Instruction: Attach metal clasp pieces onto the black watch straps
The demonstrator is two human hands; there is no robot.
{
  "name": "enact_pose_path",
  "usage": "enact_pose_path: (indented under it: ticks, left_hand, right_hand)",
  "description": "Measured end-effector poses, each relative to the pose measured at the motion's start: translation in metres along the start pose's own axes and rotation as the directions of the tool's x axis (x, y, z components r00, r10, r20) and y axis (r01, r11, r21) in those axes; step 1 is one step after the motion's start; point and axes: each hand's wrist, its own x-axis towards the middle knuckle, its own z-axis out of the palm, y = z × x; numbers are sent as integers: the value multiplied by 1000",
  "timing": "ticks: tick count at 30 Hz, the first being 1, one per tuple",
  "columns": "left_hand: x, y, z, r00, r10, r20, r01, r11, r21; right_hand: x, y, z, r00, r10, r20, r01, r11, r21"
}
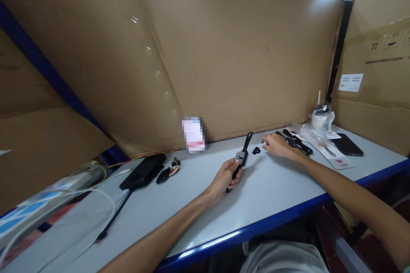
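In my left hand [228,175] is a spokeshave [241,158] with black handles and a grey metal middle. The fingers wrap round its lower handle and middle, thumb on top, and the other handle points up and away. My right hand [278,144] hovers at or just above the tabletop with its fingers bent and slightly apart; nothing shows in them. Just left of its fingertips lies a small black part [256,150]. More black spokeshaves [296,143] lie close together beyond my right hand, which partly hides them.
A pixelated screen [194,135] leans on the cardboard wall [224,59]. Left lie a black case [144,171], keys [168,171] and white cables [109,196]. At right are plastic packaging [315,136], a black phone [347,144] and a lidded cup [320,117]. The table's front edge [256,226] is blue.
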Motion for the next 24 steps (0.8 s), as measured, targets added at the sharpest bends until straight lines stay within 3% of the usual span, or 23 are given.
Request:
enact_pose_path:
  ticks: [4, 7, 18, 21, 24]
  left_hand:
    - [0, -1, 0, 1000, 2, 7, -2, 1000, 7]
    - [2, -3, -1, 1000, -5, 12, 5, 1000, 4]
    - [4, -2, -4, 999, -36, -4, 36, 998, -47]
    - [3, -1, -5, 999, -35, -2, 35, 998, -54]
    - [3, 1, -5, 999, -42, 7, 43, 996, -72]
  right_hand:
    - [-2, -9, 8, 979, -195, 56, 198, 979, -41]
    - [-2, -10, 11, 967, -227, 115, 235, 970, -55]
    - [-3, -9, -11, 949, -239, 206, 232, 971, 56]
    - [-2, -8, -11, 934, -167, 317, 133, 983, 124]
    - [-2, -2, -11, 942, -149, 300, 101, 980, 171]
